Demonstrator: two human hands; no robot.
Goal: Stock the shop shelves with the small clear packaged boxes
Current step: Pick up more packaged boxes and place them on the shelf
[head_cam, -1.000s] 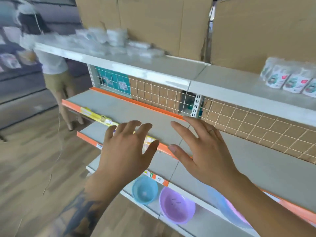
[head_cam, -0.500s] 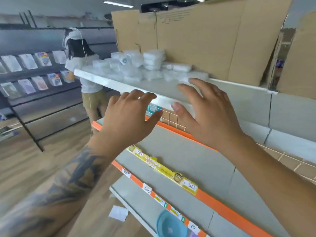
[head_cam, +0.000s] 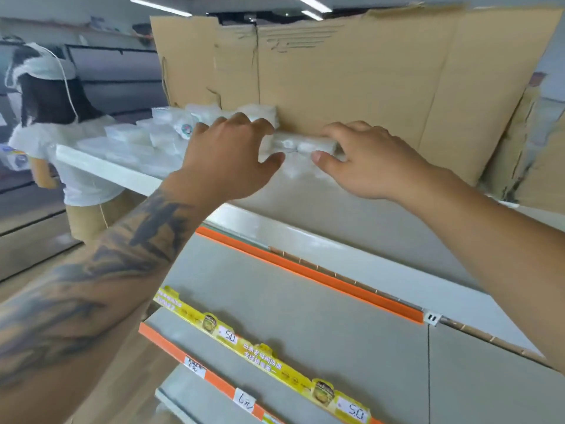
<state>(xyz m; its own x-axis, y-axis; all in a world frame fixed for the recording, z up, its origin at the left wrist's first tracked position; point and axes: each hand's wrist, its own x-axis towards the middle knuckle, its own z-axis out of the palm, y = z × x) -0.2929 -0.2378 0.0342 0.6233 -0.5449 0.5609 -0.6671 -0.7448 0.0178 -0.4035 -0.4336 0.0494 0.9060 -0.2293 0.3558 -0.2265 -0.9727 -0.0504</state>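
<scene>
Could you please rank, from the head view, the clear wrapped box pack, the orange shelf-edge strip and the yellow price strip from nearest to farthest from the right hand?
1. Clear wrapped box pack: on the top shelf, under the right hand's fingers.
2. Orange shelf-edge strip: below, at the next shelf's back.
3. Yellow price strip: lower still, at that shelf's front edge.

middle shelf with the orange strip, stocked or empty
Empty as far as the view shows: the middle shelf is bare grey, while the clear boxes sit on the top shelf.
</scene>
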